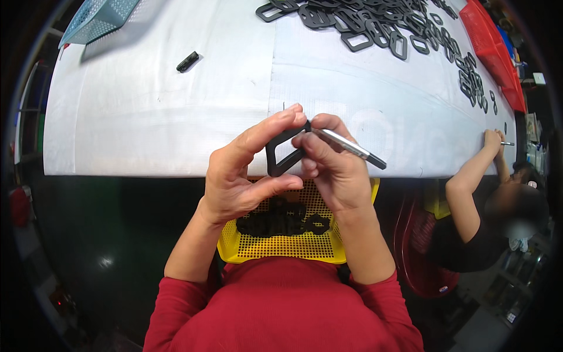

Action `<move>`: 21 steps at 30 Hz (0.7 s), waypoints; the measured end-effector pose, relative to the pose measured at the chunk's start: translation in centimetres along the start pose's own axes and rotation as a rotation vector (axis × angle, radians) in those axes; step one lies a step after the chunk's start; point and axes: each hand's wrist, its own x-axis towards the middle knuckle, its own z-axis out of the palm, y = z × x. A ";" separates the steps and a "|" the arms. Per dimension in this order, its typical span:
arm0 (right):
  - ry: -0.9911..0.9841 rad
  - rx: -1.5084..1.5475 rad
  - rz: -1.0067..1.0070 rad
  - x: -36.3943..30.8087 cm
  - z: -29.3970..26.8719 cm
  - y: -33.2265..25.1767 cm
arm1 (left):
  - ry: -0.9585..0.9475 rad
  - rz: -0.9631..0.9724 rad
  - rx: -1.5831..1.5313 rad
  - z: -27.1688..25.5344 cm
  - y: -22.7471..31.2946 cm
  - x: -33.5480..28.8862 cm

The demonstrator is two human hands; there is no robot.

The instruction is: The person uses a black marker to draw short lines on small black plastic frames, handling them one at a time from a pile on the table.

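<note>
Above the table's near edge, my left hand point(231, 167) grips a black plastic frame point(272, 159) between its fingers and thumb. The frame is a rounded four-sided ring, held tilted with its opening showing. My right hand point(340, 176) is closed around a slim silver pen-shaped tool point(350, 146) with a dark end pointing right. The tool's other end is at the frame's upper right side; its tip is hidden by my fingers. Below my hands, a yellow mesh basket point(281, 259) sits against my lap, with several black parts point(272, 223) inside.
A heap of similar black frames point(375, 26) covers the far right of the white table point(158, 117), beside a red tray point(489, 50). A small black piece point(187, 61) lies left, near a blue basket point(99, 23). Another person point(469, 193) works at the right edge.
</note>
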 end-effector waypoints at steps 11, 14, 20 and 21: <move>0.274 -0.965 -0.405 -0.4 -0.5 0.6 | 0.049 -0.205 0.111 -1.4 0.1 -1.6; 0.295 -0.690 -0.398 -0.7 0.2 0.8 | 0.065 -0.235 0.121 -1.4 -0.7 -2.6; 0.262 -0.850 -0.580 -0.3 0.7 1.9 | 0.068 -0.213 0.144 -1.6 -1.3 -2.9; 0.262 -0.851 -0.573 -0.1 0.7 2.0 | 0.056 -0.192 0.166 -1.7 -1.4 -2.9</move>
